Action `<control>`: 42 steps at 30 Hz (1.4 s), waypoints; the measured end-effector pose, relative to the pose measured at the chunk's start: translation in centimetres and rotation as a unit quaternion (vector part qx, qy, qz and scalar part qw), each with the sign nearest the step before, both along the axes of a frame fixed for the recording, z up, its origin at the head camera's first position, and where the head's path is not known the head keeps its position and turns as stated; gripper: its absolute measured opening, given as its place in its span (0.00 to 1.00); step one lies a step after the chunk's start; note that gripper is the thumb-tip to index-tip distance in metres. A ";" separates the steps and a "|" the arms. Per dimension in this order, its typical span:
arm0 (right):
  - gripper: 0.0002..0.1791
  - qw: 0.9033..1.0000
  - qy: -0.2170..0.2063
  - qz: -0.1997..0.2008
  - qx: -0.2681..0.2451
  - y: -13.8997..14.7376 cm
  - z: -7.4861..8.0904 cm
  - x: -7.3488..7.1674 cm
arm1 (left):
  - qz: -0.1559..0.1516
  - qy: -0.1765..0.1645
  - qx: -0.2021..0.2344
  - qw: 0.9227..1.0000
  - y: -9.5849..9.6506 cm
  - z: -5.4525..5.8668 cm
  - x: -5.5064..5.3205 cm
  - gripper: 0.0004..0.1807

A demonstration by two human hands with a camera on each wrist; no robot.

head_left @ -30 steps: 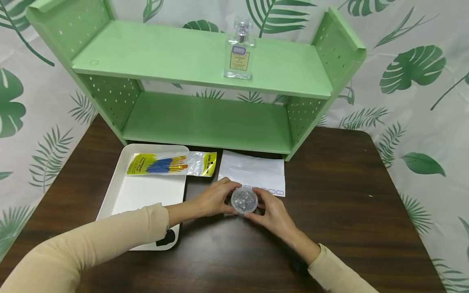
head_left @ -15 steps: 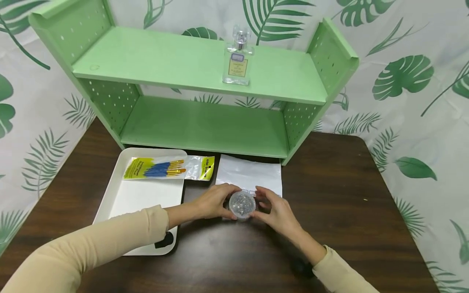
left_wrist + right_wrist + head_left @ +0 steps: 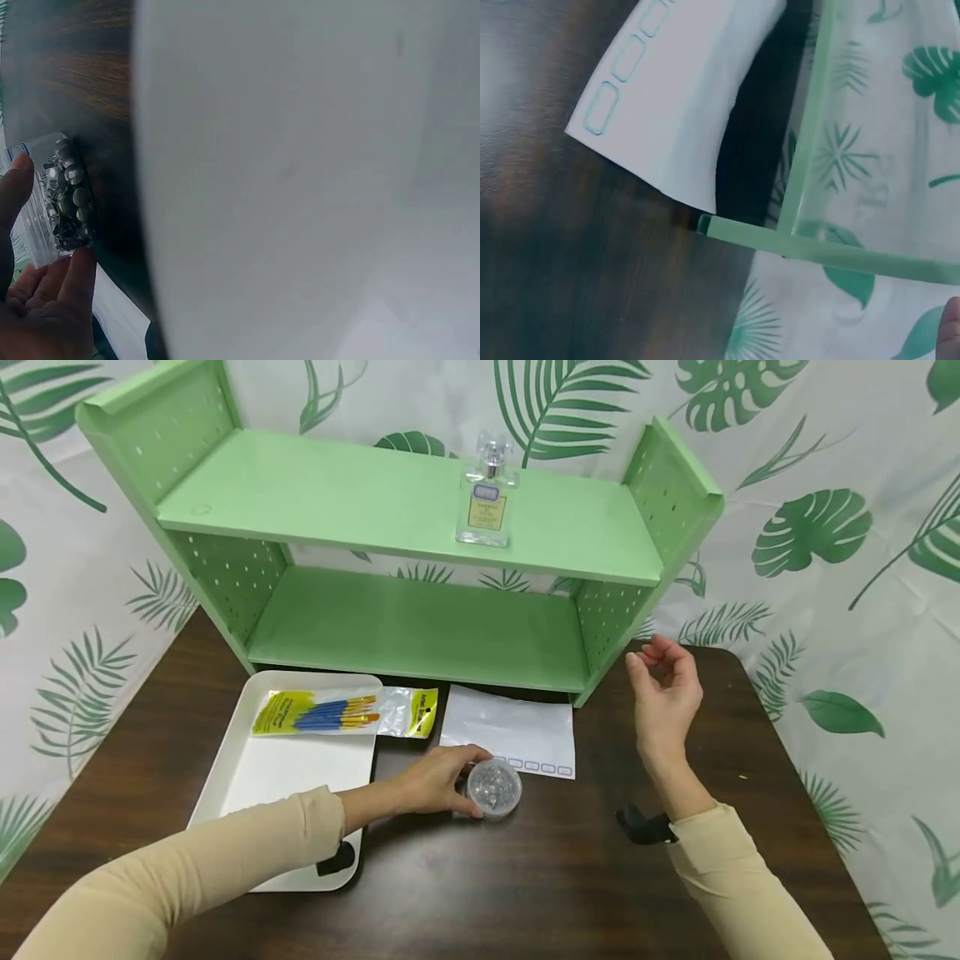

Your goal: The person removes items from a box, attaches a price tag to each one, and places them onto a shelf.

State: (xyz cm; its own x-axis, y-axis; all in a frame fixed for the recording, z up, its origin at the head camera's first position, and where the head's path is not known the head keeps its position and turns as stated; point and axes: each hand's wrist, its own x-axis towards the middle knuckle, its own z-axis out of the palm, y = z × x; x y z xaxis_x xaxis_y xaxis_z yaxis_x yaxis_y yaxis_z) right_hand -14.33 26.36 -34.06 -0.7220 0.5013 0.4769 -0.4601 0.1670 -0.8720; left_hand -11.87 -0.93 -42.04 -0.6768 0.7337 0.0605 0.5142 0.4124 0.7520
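Note:
My left hand point(image 3: 442, 779) grips the left side of a clear round tub of silver thumbtacks point(image 3: 495, 788) on the table, thumb at the near side and fingers at the far side. In the left wrist view, the thumbtacks point(image 3: 69, 191) show through the tub's wall. Raised to the right of the shelf's lower right end is my right hand point(image 3: 666, 697), its fingers loosely bent, with nothing visible in them. Just behind the tub lies a white sheet of labels point(image 3: 510, 731) with small blue-framed blanks along its near edge.
A green two-tier shelf point(image 3: 405, 618) stands at the back, with a glass perfume bottle point(image 3: 483, 502) on its upper tier. On the left, a white tray point(image 3: 300, 777) bears a packet of blue paintbrushes point(image 3: 330, 714) that overhangs its right rim. A black strap point(image 3: 643, 824) is by the right wrist.
My right hand has let go of the tub and moved up and to the right, away from it. The left hand keeps its hold on the tub, which stays about in place.

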 end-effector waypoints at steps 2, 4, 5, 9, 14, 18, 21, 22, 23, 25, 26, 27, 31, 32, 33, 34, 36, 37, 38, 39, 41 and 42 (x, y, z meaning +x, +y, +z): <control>0.15 1.000 -0.001 -0.010 -0.016 0.1 -0.2 -0.7 | 0.000 -0.006 -0.002 1.000 0.0 -0.1 0.1 0.38; 0.15 1.000 -0.008 -0.017 -0.023 0.1 -0.5 -1.1 | 0.001 -0.013 -0.005 1.000 0.0 -0.3 0.2 0.38; 0.15 0.999 -0.011 -0.020 -0.022 0.1 -0.6 -1.3 | 0.000 -0.016 -0.005 1.000 0.0 -0.3 0.2 0.38; 0.13 0.999 -0.024 -0.031 -0.012 0.1 -1.2 -1.9 | -0.003 -0.027 -0.006 1.000 0.2 -0.4 0.3 0.38; 0.09 0.998 -0.037 -0.045 0.009 0.0 -1.3 -1.9 | -0.008 -0.022 -0.010 1.000 0.3 -0.5 0.3 0.39; 0.10 0.998 -0.038 -0.055 0.023 -0.4 -0.7 -1.6 | -0.014 0.002 -0.021 1.000 0.3 -0.5 0.2 0.42; 0.12 0.997 -0.038 -0.062 0.039 -0.2 -0.8 -1.8 | -0.019 0.020 -0.025 0.999 0.3 -0.5 0.1 0.42; 0.12 0.996 -0.039 -0.067 0.047 -0.1 -0.9 -1.9 | -0.020 0.026 -0.026 0.999 0.3 -0.4 0.1 0.42; 0.12 0.995 -0.039 -0.072 0.053 0.0 -1.1 -2.1 | -0.020 0.025 -0.027 0.999 0.3 -0.4 0.1 0.42; 0.11 0.994 -0.043 -0.083 0.065 0.3 -1.5 -2.5 | -0.018 0.023 -0.027 0.999 0.3 -0.3 0.0 0.41; 0.10 0.993 -0.045 -0.088 0.070 0.4 -1.7 -2.6 | -0.017 0.023 -0.027 0.999 0.2 -0.2 0.0 0.41; 0.10 0.992 -0.046 -0.093 0.075 0.5 -1.8 -2.7 | -0.015 0.020 -0.027 0.999 0.2 -0.2 0.0 0.41; 0.09 0.989 -0.044 -0.105 0.090 0.5 -2.0 -3.0 | -0.012 0.015 -0.020 1.000 0.2 -0.1 -0.1 0.40; 0.09 0.989 -0.043 -0.105 0.094 0.5 -2.0 -3.0 | -0.012 0.012 -0.020 1.000 0.1 -0.1 -0.1 0.40; 0.09 0.989 -0.042 -0.106 0.097 0.5 -2.1 -3.0 | -0.012 0.010 -0.018 1.000 0.1 0.0 -0.1 0.40; 0.09 0.988 -0.041 -0.106 0.100 0.4 -2.0 -3.0 | -0.012 0.008 -0.017 1.000 0.1 0.0 -0.1 0.40; 0.10 0.988 -0.041 -0.106 0.107 0.4 -2.0 -3.1 | -0.011 0.005 -0.016 1.000 0.1 0.0 -0.1 0.39; 0.10 0.987 -0.043 -0.107 0.110 0.4 -2.0 -3.1 | -0.010 0.000 -0.016 1.000 0.1 0.0 -0.1 0.39; 0.11 0.987 -0.045 -0.108 0.113 0.4 -2.0 -3.1 | -0.009 -0.003 -0.014 1.000 0.1 0.0 -0.1 0.38; 0.11 0.986 -0.048 -0.110 0.115 0.4 -2.0 -3.1 | -0.009 -0.007 -0.012 1.000 0.1 0.0 -0.1 0.38; 0.11 0.985 -0.054 -0.112 0.119 0.2 -1.8 -3.1 | -0.007 -0.015 -0.008 1.000 0.0 0.1 0.0 0.38; 0.11 0.985 -0.057 -0.113 0.119 0.1 -1.7 -3.0 | -0.006 -0.020 -0.006 1.000 0.0 0.1 0.0 0.37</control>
